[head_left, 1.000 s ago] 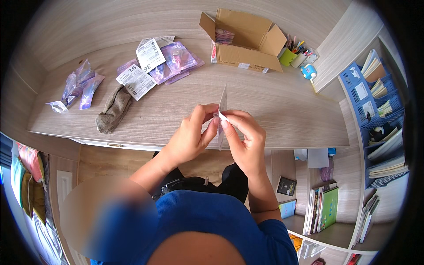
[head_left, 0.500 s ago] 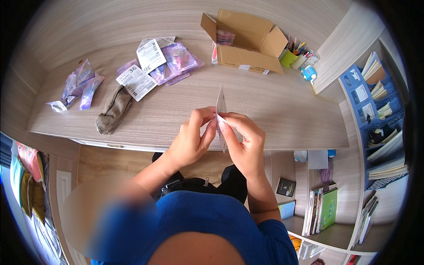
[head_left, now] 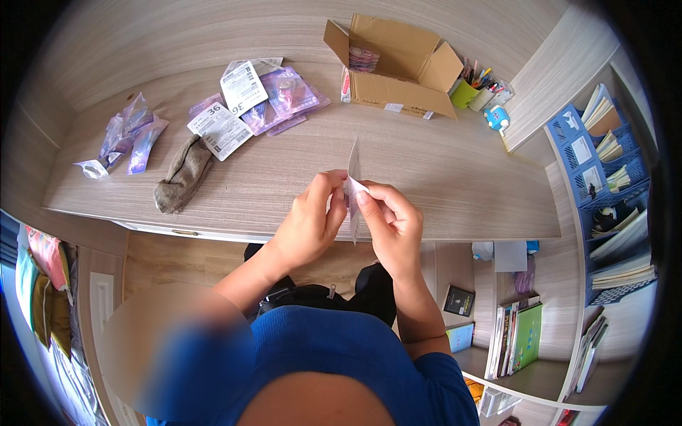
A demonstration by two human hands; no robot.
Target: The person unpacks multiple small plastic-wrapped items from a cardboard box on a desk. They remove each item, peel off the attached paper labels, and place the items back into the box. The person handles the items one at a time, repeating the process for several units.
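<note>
Between my hands, over the desk's front edge, a thin flat card pack (head_left: 354, 160) stands on end, seen almost edge-on. My left hand (head_left: 304, 221) pinches it from the left with thumb and fingers. On the other side, my right hand (head_left: 396, 231) grips a small whitish flap (head_left: 357, 186) at the pack's middle, thumb on top. The flap bends away from the pack toward my right thumb. Most of the pack's faces are hidden by the angle and my fingers.
Purple-and-white card packs (head_left: 284, 99) overlap at the back left, beside a grey-brown cloth pouch (head_left: 183, 175). Torn purple wrappers (head_left: 147, 145) lie farther left. An open cardboard box (head_left: 394, 92) with packs inside stands behind, near a green pen cup (head_left: 464, 94). Blue file racks (head_left: 568, 128) line the right.
My right thumb and fingers have shifted slightly, and the whitish flap now stands out farther from the pack. My left hand keeps its grip. The things on the desk have stayed put.
</note>
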